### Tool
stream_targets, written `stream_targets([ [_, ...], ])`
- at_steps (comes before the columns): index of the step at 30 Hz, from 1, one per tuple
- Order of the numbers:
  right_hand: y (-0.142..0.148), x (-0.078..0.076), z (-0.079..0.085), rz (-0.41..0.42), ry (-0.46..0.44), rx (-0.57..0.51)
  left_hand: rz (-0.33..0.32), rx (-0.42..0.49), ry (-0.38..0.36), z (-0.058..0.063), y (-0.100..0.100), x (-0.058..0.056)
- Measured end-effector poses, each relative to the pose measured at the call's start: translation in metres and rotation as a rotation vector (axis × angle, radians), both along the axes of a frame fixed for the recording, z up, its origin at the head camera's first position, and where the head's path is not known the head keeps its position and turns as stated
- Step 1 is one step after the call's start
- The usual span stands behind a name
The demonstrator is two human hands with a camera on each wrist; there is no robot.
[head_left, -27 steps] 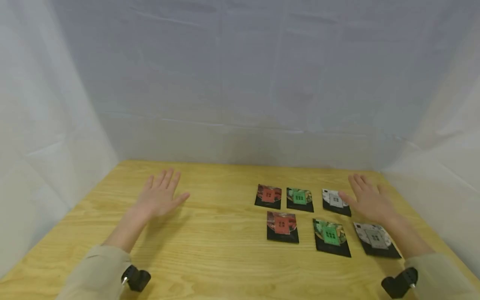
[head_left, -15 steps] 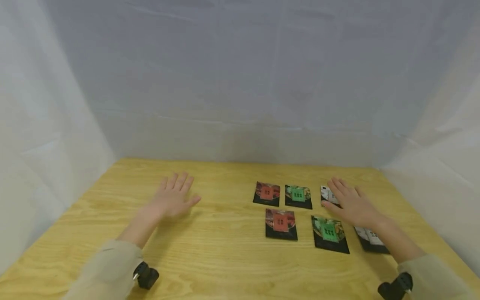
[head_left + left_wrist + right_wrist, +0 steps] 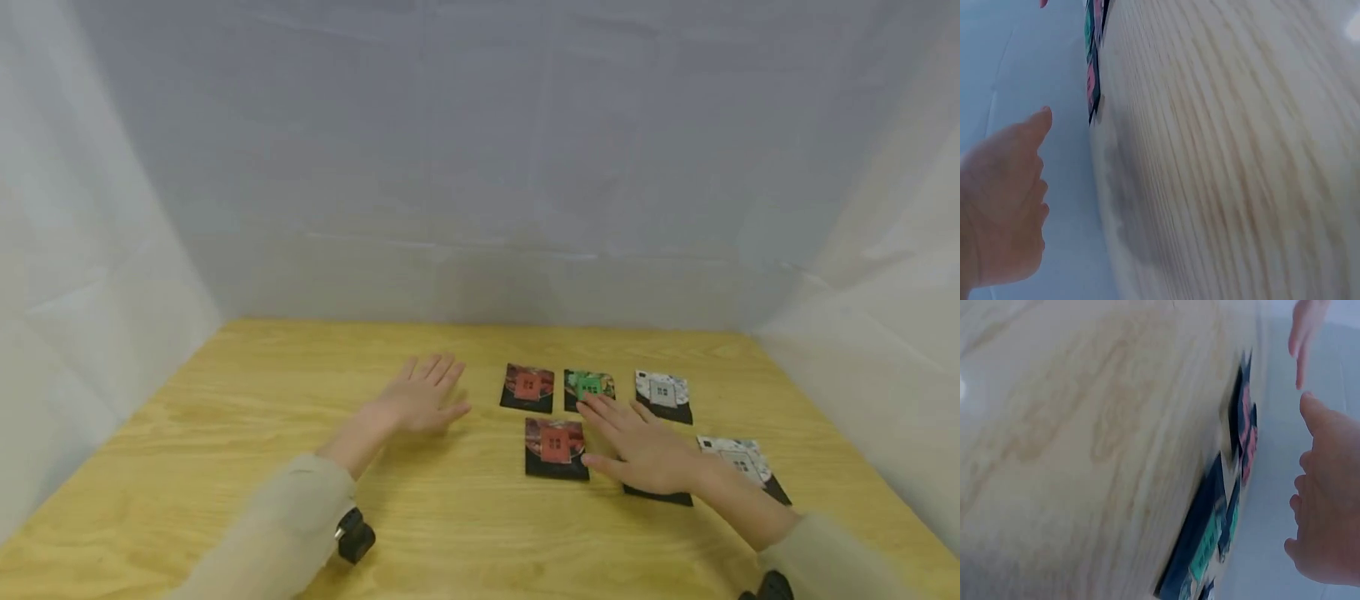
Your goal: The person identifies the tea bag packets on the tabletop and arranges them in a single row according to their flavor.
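Note:
My left hand (image 3: 420, 396) hovers palm down with straight fingers, left of the packets, its shadow on the wood in the left wrist view. Spread over the packets is my right hand (image 3: 648, 450), holding nothing. It covers most of the front green packet (image 3: 660, 498), which shows better in the right wrist view. Its fingertips overlap the lower edge of the back green packet (image 3: 588, 383), and its thumb reaches the front red packet (image 3: 555, 447). The back red packet (image 3: 527, 387) lies between the hands. Behind the right hand and wrist lie two white-and-black packets, one back (image 3: 663, 396), one front (image 3: 750, 462).
The flat packets lie in two loose rows on a wooden table (image 3: 247, 408). A pale sheet (image 3: 480, 167) hangs along the table's back edge, with similar sheets at both sides. Each sleeve carries a small black device (image 3: 355, 536) near the wrist.
Both hands have moved inward, the left to the right and the right to the left. The right hand has passed from the white packets to the green ones. The packets lie as before.

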State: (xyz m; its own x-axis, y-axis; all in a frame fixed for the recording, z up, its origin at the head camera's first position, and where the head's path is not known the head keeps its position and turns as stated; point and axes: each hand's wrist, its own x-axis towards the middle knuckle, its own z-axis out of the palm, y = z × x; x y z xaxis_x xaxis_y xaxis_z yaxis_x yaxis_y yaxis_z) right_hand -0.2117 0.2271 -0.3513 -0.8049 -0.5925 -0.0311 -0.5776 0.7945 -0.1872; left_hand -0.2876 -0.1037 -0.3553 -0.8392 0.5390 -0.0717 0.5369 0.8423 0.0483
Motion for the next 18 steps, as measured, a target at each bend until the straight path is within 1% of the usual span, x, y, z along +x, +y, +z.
stream_targets([
  [3, -0.009, 0.003, -0.005, 0.025, -0.038, 0.044, -0.049, -0.012, 0.000, -0.006, 0.014, -0.006],
  [6, -0.015, 0.004, -0.011, 0.065, -0.050, 0.075, -0.076, -0.036, -0.004, -0.012, 0.027, -0.009],
  [9, -0.020, 0.006, -0.017, 0.100, -0.059, 0.084, -0.081, -0.056, -0.027, -0.015, 0.039, -0.009],
  [10, -0.021, 0.007, -0.018, 0.107, -0.066, 0.086, -0.079, -0.061, -0.040, -0.015, 0.043, -0.008],
  [15, -0.027, 0.010, -0.019, 0.108, -0.139, 0.101, -0.076, -0.097, -0.064, -0.017, 0.060, -0.008],
  [18, -0.031, 0.012, -0.018, 0.104, -0.186, 0.110, -0.081, -0.111, -0.072, -0.021, 0.067, -0.011],
])
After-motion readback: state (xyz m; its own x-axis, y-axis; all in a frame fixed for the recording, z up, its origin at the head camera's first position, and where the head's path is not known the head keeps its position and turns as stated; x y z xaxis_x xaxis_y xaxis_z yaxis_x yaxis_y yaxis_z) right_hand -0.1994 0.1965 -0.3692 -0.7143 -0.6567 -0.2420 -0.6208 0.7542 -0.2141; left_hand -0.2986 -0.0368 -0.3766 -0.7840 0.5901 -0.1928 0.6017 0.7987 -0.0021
